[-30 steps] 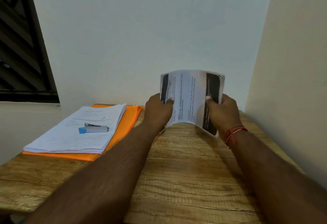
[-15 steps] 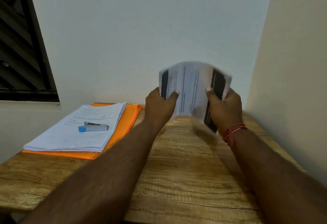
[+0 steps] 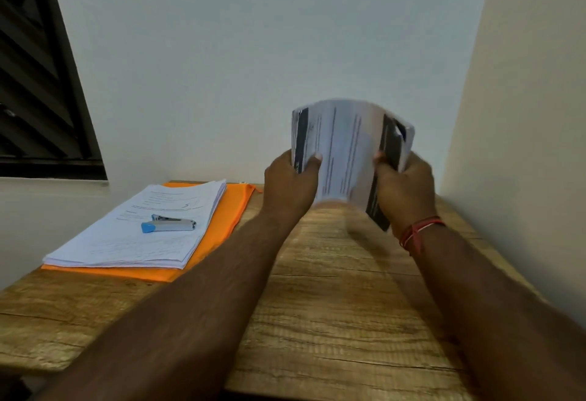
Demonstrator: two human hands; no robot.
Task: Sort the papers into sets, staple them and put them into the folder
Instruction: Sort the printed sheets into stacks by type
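Both hands hold a small set of printed papers (image 3: 344,150) upright above the far middle of the wooden table (image 3: 333,305). My left hand (image 3: 287,182) grips the set's left edge and my right hand (image 3: 406,188) grips its right edge, thumbs on the near face. The sheets bow toward me, their lower edge blurred just above the tabletop. At the far left a stack of papers (image 3: 126,235) lies on an orange folder (image 3: 222,232). A silver stapler with a blue end (image 3: 168,224) rests on top of that stack.
White walls close in behind the table and along its right side. A dark louvred window (image 3: 35,83) sits at the upper left. A red thread band (image 3: 418,232) circles my right wrist.
The set of papers has risen a little off the tabletop and bowed more between my hands. The stack, folder and stapler have not moved.
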